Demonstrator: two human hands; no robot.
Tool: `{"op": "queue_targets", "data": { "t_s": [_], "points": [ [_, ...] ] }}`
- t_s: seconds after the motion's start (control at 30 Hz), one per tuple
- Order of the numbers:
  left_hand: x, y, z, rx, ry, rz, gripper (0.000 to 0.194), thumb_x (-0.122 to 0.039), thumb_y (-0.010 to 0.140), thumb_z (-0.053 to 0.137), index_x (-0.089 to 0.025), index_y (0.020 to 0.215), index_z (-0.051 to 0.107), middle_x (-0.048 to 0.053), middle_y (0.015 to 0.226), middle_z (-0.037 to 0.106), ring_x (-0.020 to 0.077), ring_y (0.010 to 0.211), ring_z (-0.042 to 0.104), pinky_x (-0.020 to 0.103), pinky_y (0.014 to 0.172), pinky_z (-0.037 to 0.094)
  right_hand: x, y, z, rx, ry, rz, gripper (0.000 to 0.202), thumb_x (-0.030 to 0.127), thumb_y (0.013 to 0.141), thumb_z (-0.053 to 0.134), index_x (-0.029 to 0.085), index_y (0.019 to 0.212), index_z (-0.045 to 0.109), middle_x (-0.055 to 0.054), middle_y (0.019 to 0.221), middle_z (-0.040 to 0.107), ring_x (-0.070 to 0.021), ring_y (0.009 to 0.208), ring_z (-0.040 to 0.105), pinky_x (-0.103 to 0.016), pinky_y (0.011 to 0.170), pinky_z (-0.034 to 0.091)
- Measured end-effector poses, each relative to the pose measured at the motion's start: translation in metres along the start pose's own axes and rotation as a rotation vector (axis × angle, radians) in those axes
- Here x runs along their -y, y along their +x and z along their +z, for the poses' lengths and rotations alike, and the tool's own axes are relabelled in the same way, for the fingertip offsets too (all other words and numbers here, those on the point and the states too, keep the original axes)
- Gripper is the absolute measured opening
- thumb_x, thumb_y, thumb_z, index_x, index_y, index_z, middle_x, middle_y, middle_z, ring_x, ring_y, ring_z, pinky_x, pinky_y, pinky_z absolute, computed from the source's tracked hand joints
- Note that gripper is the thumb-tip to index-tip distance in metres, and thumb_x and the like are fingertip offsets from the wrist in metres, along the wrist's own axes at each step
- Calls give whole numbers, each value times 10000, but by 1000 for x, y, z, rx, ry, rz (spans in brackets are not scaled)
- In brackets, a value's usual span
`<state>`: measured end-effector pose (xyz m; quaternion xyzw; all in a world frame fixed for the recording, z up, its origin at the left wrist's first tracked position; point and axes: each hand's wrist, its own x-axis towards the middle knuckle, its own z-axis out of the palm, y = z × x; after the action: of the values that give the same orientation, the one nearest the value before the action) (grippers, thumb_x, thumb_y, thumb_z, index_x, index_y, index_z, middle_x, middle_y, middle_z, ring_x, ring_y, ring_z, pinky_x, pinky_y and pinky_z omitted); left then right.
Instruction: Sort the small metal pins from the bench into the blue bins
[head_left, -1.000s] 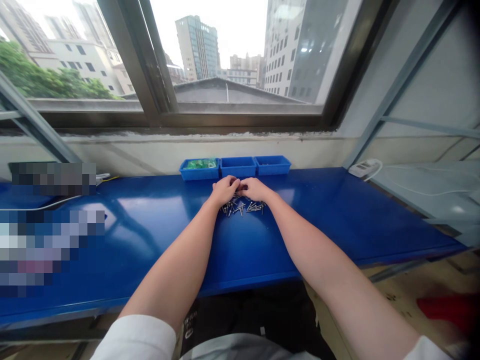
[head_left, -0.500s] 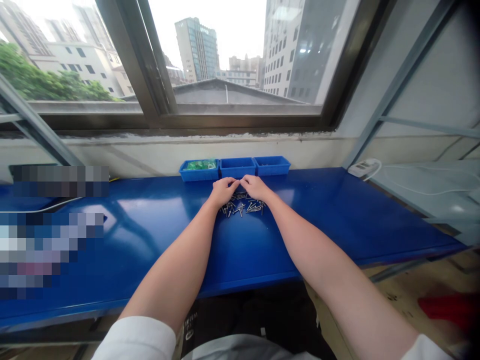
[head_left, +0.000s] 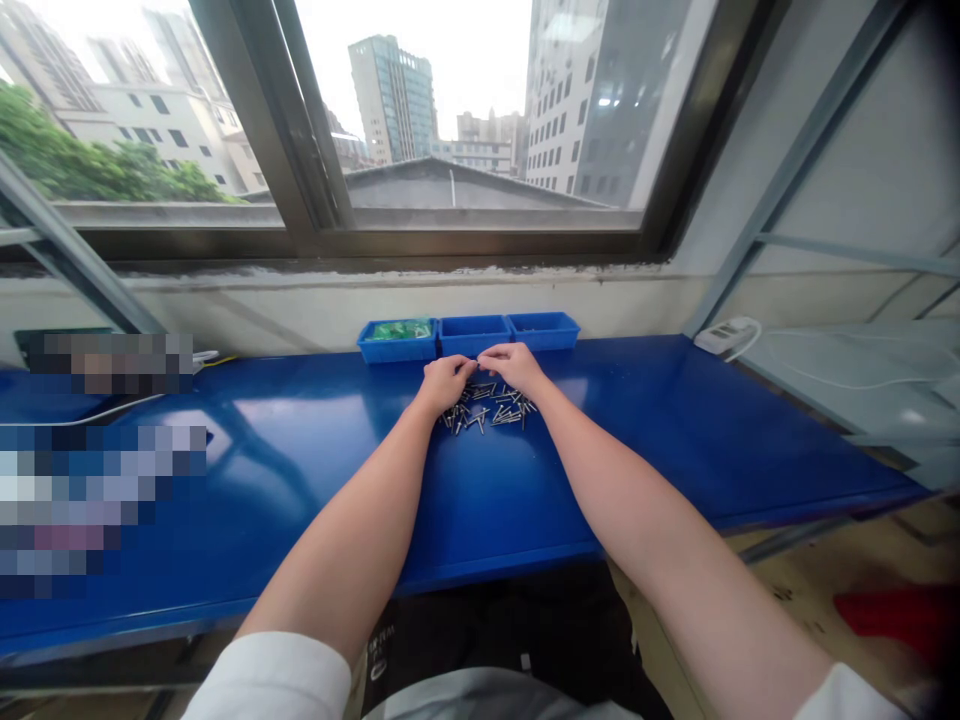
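My left hand (head_left: 448, 381) and my right hand (head_left: 516, 366) meet fingertip to fingertip above a blue tabletop, just in front of the bins. Each has its thumb and fingers pinched together. A tiny dark bit shows between the fingertips, too small to name. Below and between the hands lies a loose pile of slim, silvery, screw-like metal pieces (head_left: 481, 416), partly hidden by the fingers.
Three blue bins stand in a row at the back: the left bin (head_left: 397, 350) holds green packets, beside a middle bin (head_left: 474, 348) and a right bin (head_left: 545, 340). A white device with a cable (head_left: 726, 335) rests at the table's right corner. A window lies behind.
My right hand has lifted slightly and its fingers have shifted at the tips of the left. More of the metal pile shows beneath it. My left hand stays nearly still.
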<state>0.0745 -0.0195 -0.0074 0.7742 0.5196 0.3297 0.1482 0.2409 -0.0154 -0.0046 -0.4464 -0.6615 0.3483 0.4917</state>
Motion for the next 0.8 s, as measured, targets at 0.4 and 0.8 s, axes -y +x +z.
{"op": "queue_targets", "data": {
  "t_s": [0.4, 0.8],
  "points": [
    [-1, 2, 1, -31, 48, -75, 292, -408, 877, 459, -215, 933, 672, 51, 1009, 701, 230, 960, 608, 345, 871, 422, 1, 3, -26, -387, -356, 28, 381, 243, 757, 513, 147, 1089, 674, -78, 1029, 702, -188, 917, 635, -300, 877, 467],
    [0, 0, 1, -11, 57, -74, 277, -382, 856, 472, -212, 952, 669, 56, 1050, 691, 234, 1006, 596, 351, 908, 411, -4, 2, -42, -386, -903, 297, 620, 301, 741, 555, 176, 1344, 478, -147, 1322, 513, -362, 1217, 360, -545, 947, 302]
  ]
}}
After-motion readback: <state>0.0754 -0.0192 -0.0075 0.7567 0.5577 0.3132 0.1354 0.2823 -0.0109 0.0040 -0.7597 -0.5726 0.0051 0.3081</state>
